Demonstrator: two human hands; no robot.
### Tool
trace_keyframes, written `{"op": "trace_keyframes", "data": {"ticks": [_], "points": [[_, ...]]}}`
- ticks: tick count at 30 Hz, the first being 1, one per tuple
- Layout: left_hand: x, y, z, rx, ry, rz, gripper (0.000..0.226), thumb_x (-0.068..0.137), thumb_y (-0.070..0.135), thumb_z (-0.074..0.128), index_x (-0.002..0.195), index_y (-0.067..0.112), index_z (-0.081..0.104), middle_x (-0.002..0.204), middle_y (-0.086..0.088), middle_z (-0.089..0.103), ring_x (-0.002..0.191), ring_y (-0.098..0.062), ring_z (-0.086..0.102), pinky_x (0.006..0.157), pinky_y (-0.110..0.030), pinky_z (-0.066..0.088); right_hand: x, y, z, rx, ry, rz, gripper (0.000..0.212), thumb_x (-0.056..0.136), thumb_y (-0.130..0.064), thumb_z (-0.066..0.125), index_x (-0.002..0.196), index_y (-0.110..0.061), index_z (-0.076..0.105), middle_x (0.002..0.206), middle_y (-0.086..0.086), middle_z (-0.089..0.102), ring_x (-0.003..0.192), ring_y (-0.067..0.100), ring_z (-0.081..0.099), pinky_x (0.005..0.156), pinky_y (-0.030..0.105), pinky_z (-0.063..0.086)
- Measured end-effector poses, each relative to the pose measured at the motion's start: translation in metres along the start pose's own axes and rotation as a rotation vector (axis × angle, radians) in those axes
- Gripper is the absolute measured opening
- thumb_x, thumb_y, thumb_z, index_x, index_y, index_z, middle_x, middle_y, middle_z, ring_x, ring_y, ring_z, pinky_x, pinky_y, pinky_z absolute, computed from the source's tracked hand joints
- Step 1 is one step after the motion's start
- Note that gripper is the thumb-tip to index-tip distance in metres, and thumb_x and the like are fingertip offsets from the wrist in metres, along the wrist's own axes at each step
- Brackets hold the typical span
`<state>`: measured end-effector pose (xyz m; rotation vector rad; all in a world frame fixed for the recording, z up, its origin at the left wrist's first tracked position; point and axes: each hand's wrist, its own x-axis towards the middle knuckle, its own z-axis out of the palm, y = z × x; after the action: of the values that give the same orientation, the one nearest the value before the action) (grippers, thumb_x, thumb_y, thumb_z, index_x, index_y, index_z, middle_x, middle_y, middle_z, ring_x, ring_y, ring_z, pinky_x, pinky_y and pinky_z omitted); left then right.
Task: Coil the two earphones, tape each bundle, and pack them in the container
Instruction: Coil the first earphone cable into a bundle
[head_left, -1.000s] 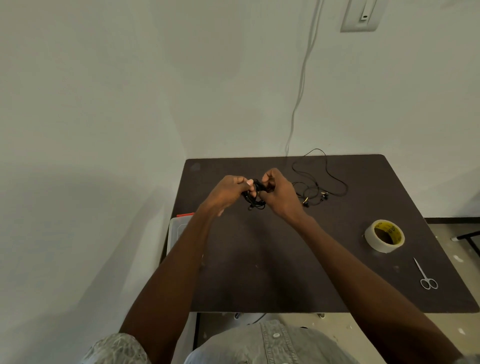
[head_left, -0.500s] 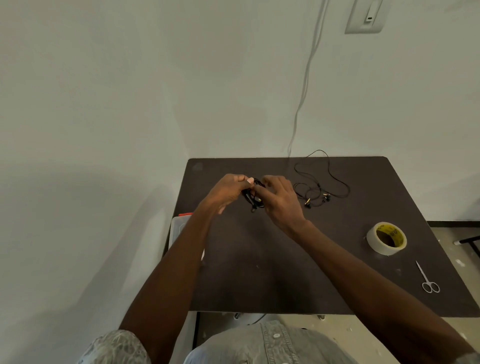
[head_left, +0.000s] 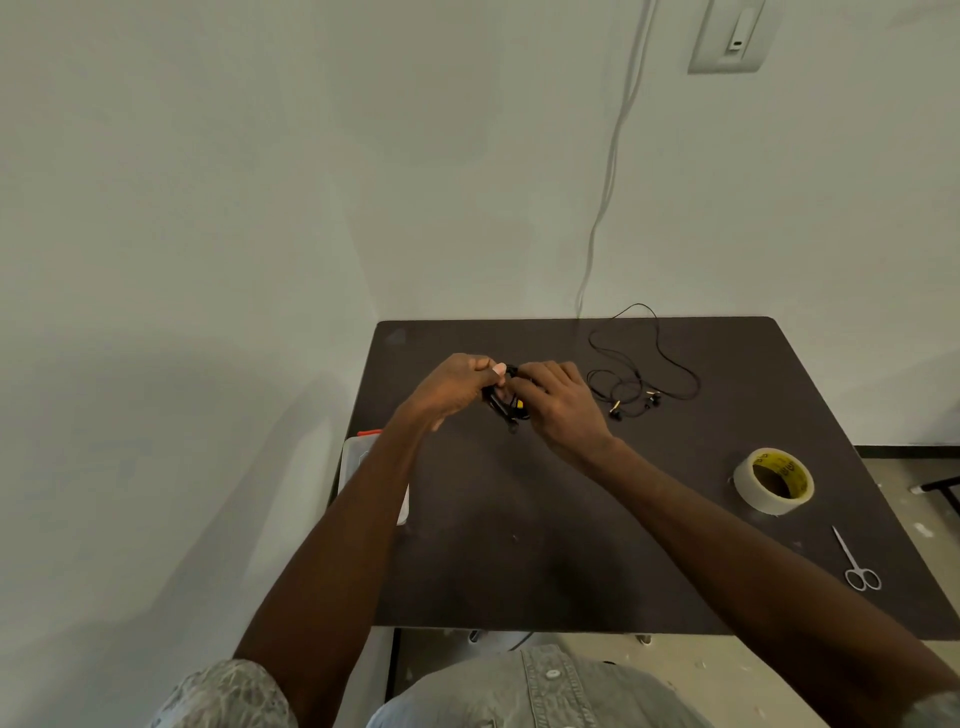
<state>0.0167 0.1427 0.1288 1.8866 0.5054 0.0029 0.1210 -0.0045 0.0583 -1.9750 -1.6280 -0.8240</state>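
A black earphone bundle (head_left: 505, 404) hangs between my two hands above the dark table (head_left: 519, 545). My left hand (head_left: 453, 385) pinches its left side and my right hand (head_left: 558, 404) grips its right side; a small yellow part shows in the coil. The second earphone (head_left: 636, 379) lies loose and uncoiled on the table to the right of my hands. A roll of tape (head_left: 774, 480) sits at the right. The clear container (head_left: 358, 462) with a red clip stands at the table's left edge, mostly hidden by my left forearm.
Small scissors (head_left: 857, 564) lie near the table's right front corner. A white cable (head_left: 613, 166) runs down the wall behind the table. Walls close in on the left and back sides.
My hands stayed together on the bundle. My right hand's fingers shifted over the coil, turning it slightly.
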Motion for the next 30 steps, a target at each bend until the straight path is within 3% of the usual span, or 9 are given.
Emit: {"op": "trace_keyframes", "data": {"ticks": [4,8,12,16,18,22,24,26,30], "points": [[0.002,0.002,-0.001,0.042,-0.003,0.023,0.027,0.099,0.027,0.050,0.087,0.009,0.065,0.073,0.004,0.060,0.048,0.007,0.045,0.053,-0.012,0.037,-0.001,-0.007,-0.002,0.067,0.035,0.093,0.018,0.090,-0.012,0.052,0.108,-0.014,0.054,0.097,0.011,0.064,0.079,0.026,0.056,0.067,0.033,0.034],[0.002,0.002,0.002,-0.035,-0.019,0.019,0.028,0.100,0.023,0.049,0.091,0.001,0.064,0.072,0.001,0.063,0.051,0.007,0.054,0.053,-0.007,0.040,-0.005,-0.009,-0.001,0.125,0.018,0.207,0.017,0.090,-0.017,0.051,0.107,-0.016,0.050,0.097,0.011,0.063,0.081,0.026,0.053,0.069,0.032,0.032],[0.004,0.000,0.008,-0.045,-0.006,0.072,0.033,0.099,0.021,0.050,0.094,-0.007,0.066,0.084,-0.009,0.069,0.075,-0.007,0.061,0.074,-0.014,0.046,-0.006,-0.015,-0.004,0.275,0.024,0.380,0.013,0.090,-0.015,0.051,0.102,-0.013,0.057,0.096,0.004,0.061,0.082,0.022,0.054,0.071,0.032,0.035],[0.008,-0.003,0.016,-0.043,0.016,0.089,0.028,0.098,0.021,0.053,0.084,0.002,0.068,0.075,-0.004,0.067,0.071,-0.009,0.059,0.072,-0.020,0.044,0.000,-0.023,-0.010,0.562,0.061,0.689,0.007,0.095,-0.015,0.055,0.093,-0.017,0.061,0.089,-0.008,0.059,0.081,0.013,0.053,0.074,0.036,0.043],[0.011,-0.005,0.021,-0.035,0.041,0.099,0.028,0.098,0.021,0.053,0.081,0.005,0.068,0.075,-0.003,0.067,0.071,-0.009,0.060,0.070,-0.020,0.044,0.005,-0.029,-0.013,0.791,0.105,0.900,0.013,0.097,-0.015,0.053,0.087,-0.017,0.062,0.081,-0.009,0.061,0.075,0.008,0.055,0.070,0.034,0.046],[0.016,-0.010,0.023,-0.087,0.111,0.074,0.028,0.098,0.017,0.051,0.076,0.009,0.065,0.071,-0.003,0.067,0.063,-0.008,0.060,0.067,-0.020,0.046,0.013,-0.028,-0.014,1.152,0.282,1.305,0.036,0.103,-0.030,0.045,0.080,-0.008,0.061,0.071,0.006,0.063,0.067,0.014,0.058,0.065,0.025,0.047],[0.016,-0.014,0.019,-0.139,0.126,0.049,0.027,0.099,0.015,0.050,0.076,0.009,0.064,0.071,-0.003,0.066,0.061,-0.006,0.061,0.065,-0.020,0.048,0.014,-0.016,-0.016,1.219,0.315,1.433,0.034,0.104,-0.026,0.044,0.079,-0.008,0.058,0.067,0.010,0.064,0.061,0.016,0.060,0.060,0.024,0.048],[0.012,-0.016,0.015,-0.169,0.108,0.036,0.024,0.099,0.013,0.050,0.083,0.002,0.064,0.074,-0.006,0.066,0.059,-0.006,0.062,0.064,-0.018,0.051,0.012,-0.007,-0.019,1.231,0.311,1.466,0.027,0.101,-0.017,0.047,0.079,-0.006,0.058,0.067,0.011,0.061,0.059,0.019,0.059,0.056,0.022,0.049],[0.010,-0.020,0.012,-0.112,0.085,0.047,0.026,0.098,0.016,0.052,0.090,-0.003,0.066,0.076,-0.013,0.068,0.061,-0.010,0.065,0.064,-0.024,0.052,0.009,-0.007,-0.018,1.113,0.245,1.423,0.011,0.090,-0.003,0.056,0.080,-0.006,0.060,0.069,0.008,0.059,0.061,0.016,0.056,0.063,0.024,0.048]]}}
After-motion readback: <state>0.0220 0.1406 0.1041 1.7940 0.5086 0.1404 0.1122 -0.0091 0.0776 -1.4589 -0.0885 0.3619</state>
